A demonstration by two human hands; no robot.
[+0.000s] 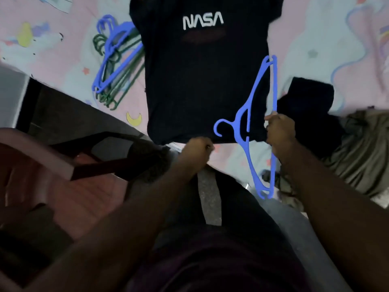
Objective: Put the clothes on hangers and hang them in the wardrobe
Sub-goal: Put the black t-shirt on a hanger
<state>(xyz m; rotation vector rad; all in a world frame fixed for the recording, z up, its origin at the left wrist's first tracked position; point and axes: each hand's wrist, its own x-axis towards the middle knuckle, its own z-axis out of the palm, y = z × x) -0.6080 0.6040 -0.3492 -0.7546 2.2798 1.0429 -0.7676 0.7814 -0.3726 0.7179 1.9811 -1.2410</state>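
Observation:
A black NASA T-shirt (202, 76) lies spread on the bed, print up, its hem toward me. My left hand (197, 147) pinches the hem at the near middle edge. My right hand (280, 129) is closed on the bottom bar of a blue plastic hanger (250, 114), held upright over the shirt's near right corner, hook pointing left. Whether this hand also grips the shirt cannot be told.
A pile of blue and green hangers (114, 66) lies left of the shirt on the pink and pale blue bedsheet (63, 49). Dark clothes (309, 106) and an olive garment (362, 148) are heaped at right. A reddish chair (52, 175) stands at the near left.

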